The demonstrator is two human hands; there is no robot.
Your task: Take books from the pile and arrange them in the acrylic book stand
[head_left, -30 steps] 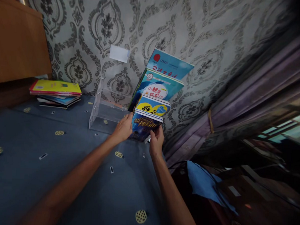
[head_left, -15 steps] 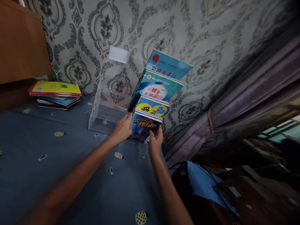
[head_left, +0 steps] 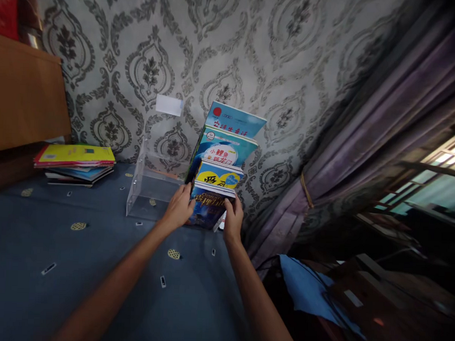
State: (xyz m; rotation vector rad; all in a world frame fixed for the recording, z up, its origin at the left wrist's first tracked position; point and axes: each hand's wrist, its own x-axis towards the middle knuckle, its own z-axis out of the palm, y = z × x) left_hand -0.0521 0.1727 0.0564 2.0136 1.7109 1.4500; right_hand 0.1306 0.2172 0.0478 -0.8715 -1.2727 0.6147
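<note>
A clear acrylic tiered rack (head_left: pixel 144 187) stands on the blue patterned cloth (head_left: pixel 76 264) against the wallpapered wall. Its right half holds several books stepped upward. The lowest is a dark blue book (head_left: pixel 206 210) with gold lettering. My left hand (head_left: pixel 178 208) grips its left edge and my right hand (head_left: pixel 233 218) grips its right edge. Above it sit a yellow and blue book (head_left: pixel 219 176), a teal book (head_left: pixel 224 149) and a light blue book (head_left: pixel 233 121) at the top.
A flat stack of books (head_left: pixel 75 159) with a yellow cover on top lies at the far left beside a wooden cabinet (head_left: pixel 25 96). A purple curtain (head_left: pixel 364 146) hangs at the right. Below the cloth's right edge lies a blue rag (head_left: pixel 308 289).
The view has tilted up, so everything sits lower in the picture. Both hands keep their hold on the dark blue book at the front of the rack.
</note>
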